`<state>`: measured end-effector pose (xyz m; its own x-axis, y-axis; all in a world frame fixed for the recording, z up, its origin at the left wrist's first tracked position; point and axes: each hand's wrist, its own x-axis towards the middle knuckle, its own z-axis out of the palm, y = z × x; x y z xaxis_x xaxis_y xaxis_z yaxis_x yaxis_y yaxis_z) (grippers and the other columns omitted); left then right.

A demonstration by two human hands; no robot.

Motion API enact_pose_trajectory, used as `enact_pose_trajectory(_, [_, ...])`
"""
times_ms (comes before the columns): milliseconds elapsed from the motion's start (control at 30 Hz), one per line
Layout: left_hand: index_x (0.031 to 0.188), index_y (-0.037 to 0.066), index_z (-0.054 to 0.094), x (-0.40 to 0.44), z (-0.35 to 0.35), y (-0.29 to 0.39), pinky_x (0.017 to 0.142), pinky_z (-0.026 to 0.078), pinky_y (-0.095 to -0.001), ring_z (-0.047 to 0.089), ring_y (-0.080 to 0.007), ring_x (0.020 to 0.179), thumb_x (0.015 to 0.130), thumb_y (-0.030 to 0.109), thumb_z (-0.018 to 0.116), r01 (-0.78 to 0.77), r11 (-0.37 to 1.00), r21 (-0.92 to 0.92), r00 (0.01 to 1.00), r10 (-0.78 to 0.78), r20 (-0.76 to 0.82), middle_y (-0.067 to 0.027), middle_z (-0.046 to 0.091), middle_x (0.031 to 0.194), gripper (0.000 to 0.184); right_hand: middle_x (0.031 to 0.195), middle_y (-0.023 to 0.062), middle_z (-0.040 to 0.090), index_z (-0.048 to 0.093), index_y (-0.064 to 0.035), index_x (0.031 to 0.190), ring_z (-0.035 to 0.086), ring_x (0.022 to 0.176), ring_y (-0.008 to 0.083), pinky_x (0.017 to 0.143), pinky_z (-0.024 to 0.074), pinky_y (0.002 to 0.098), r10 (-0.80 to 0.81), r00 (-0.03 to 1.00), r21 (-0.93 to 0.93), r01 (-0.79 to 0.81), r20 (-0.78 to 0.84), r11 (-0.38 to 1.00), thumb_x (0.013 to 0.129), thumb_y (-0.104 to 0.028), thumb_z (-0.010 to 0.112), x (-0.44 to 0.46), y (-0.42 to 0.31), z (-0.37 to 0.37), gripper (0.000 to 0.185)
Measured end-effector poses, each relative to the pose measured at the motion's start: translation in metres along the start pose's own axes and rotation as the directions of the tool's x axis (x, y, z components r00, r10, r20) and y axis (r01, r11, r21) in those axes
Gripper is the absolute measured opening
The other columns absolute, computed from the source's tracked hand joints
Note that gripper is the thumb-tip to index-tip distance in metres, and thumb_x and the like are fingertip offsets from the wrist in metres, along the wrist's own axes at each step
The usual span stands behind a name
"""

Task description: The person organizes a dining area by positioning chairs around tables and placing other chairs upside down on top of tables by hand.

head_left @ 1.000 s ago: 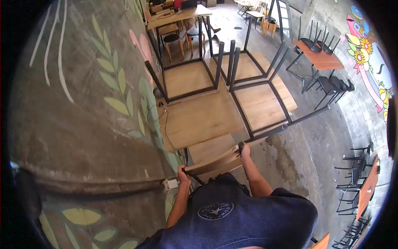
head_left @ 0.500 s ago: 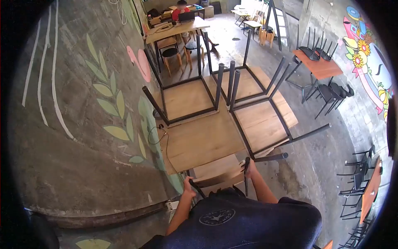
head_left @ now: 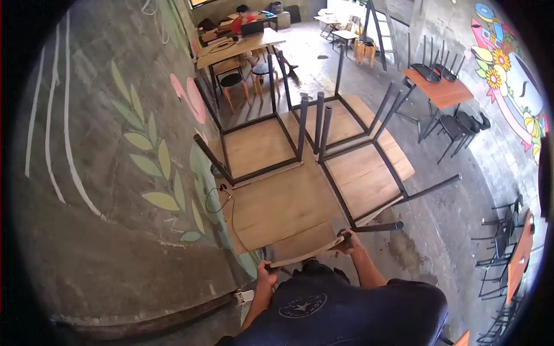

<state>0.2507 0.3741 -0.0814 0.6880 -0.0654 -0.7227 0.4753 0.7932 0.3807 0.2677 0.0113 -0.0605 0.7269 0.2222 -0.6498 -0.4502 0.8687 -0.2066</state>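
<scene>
A small wooden-topped table (head_left: 303, 244) with dark metal legs is tilted in front of my chest, against the near edge of a large wooden tabletop (head_left: 283, 205). My left hand (head_left: 266, 273) is closed round a dark leg at its left side. On its right side my right hand (head_left: 350, 244) grips another dark leg near the end. Much of the small table's frame is hidden by the foreshortened view and my body. Beyond my hands, upturned tables (head_left: 262, 144) with black legs pointing up rest on the large tabletop.
A painted wall (head_left: 115, 190) runs close on my left. One upturned table's leg (head_left: 378, 227) sticks out near my right hand. A thin cable (head_left: 232, 216) lies by the wall. Red-topped tables (head_left: 441, 89) with black chairs stand at right. A person (head_left: 242, 23) sits at the far desk.
The small table has tipped, and its legs no longer stand out towards me as before. My right hand has lowered slightly. The view has shifted a little.
</scene>
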Motion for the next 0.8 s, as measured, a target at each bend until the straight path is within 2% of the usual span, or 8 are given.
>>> enact_pose_trajectory(100, [0.070,0.005,0.043,0.017,0.000,0.004,0.084,0.042,-0.0529,0.046,-0.0313,0.081,0.073,0.009,0.053,0.023,0.998,-0.063,0.999,-0.021,0.028,-0.0126,0.044,0.085,0.011,0.108,0.0257,0.054,0.054,-0.0040,0.089,0.049,0.106,0.0482,0.096,0.0332,0.0662,0.022,0.997,0.035,-0.020,-0.068,0.999,0.070,-0.022,0.056,0.035,0.003,-0.033,0.026])
enact_pose_trajectory(200, [0.068,0.004,0.039,0.018,0.017,0.011,0.079,0.043,-0.0482,0.043,-0.0281,0.076,0.073,0.006,0.052,-0.027,0.996,-0.088,0.999,0.023,-0.041,-0.0112,0.039,0.088,0.014,0.126,0.0216,0.046,0.051,0.0017,0.115,0.048,0.107,0.0440,0.091,0.0389,0.0625,-0.064,0.998,0.005,0.064,-0.010,0.998,0.078,-0.028,0.052,0.050,0.013,-0.034,0.048])
enact_pose_trajectory(300, [0.073,0.003,0.038,0.041,0.005,0.016,0.075,0.043,-0.0438,0.043,-0.0288,0.079,0.074,0.004,0.050,-0.014,0.995,-0.099,0.999,0.019,0.042,-0.0115,0.037,0.090,0.012,0.118,0.0200,0.050,0.053,-0.0006,0.106,0.048,0.108,0.0427,0.089,0.0395,0.0604,-0.150,0.978,0.052,0.159,-0.145,0.986,0.078,-0.029,0.055,0.064,0.016,-0.029,0.039])
enact_pose_trajectory(367, [0.081,0.001,0.043,0.049,0.012,0.019,0.075,0.043,-0.0415,0.045,-0.0307,0.085,0.073,0.003,0.049,-0.060,0.982,-0.179,0.998,0.062,0.004,-0.0121,0.039,0.092,0.010,0.089,0.0136,0.059,0.056,-0.0065,0.074,0.054,0.090,0.0360,0.087,0.0421,0.0546,-0.125,0.983,0.079,0.136,-0.132,0.987,0.076,-0.025,0.061,0.067,0.017,-0.021,0.019])
enact_pose_trajectory(500, [0.092,0.000,0.046,0.051,0.027,0.022,0.077,0.043,-0.0438,0.046,-0.0320,0.093,0.074,0.003,0.048,-0.084,0.989,-0.124,0.996,0.084,-0.006,-0.0141,0.042,0.097,0.019,0.086,0.0109,0.058,0.055,-0.0076,0.074,0.055,0.087,0.0341,0.085,0.0424,0.0526,-0.097,0.992,0.084,0.104,-0.078,0.991,0.077,-0.027,0.058,0.099,0.021,-0.040,0.020])
enact_pose_trajectory(567, [0.101,-0.003,0.047,0.058,0.023,0.020,0.083,0.044,-0.0459,0.046,-0.0325,0.098,0.074,0.003,0.046,-0.079,0.984,-0.160,0.994,0.066,-0.088,-0.0151,0.044,0.104,0.028,0.094,0.0106,0.057,0.057,-0.0080,0.086,0.053,0.092,0.0324,0.082,0.0427,0.0514,-0.083,0.996,0.157,0.075,0.041,0.985,0.079,-0.029,0.056,0.142,0.026,-0.081,0.022])
enact_pose_trajectory(667, [0.109,-0.003,0.047,0.070,0.021,0.018,0.091,0.041,-0.0467,0.045,-0.0323,0.103,0.074,0.003,0.045,-0.047,0.996,-0.076,0.993,0.039,-0.108,-0.0142,0.045,0.109,0.035,0.110,0.0130,0.052,0.055,-0.0090,0.107,0.049,0.102,0.0338,0.087,0.0415,0.0542,-0.096,0.995,-0.053,0.098,0.041,0.994,0.080,-0.031,0.054,0.133,0.014,-0.049,0.036])
enact_pose_trajectory(800, [0.105,0.000,0.048,0.083,0.018,0.017,0.089,0.041,-0.0441,0.044,-0.0310,0.098,0.075,0.003,0.047,-0.051,0.994,-0.096,0.997,0.046,-0.061,-0.0147,0.045,0.109,0.030,0.124,0.0153,0.043,0.047,-0.0118,0.124,0.044,0.110,0.0366,0.094,0.0382,0.0566,-0.052,0.996,0.035,0.055,-0.071,0.998,0.079,-0.034,0.056,0.124,0.010,-0.027,0.052])
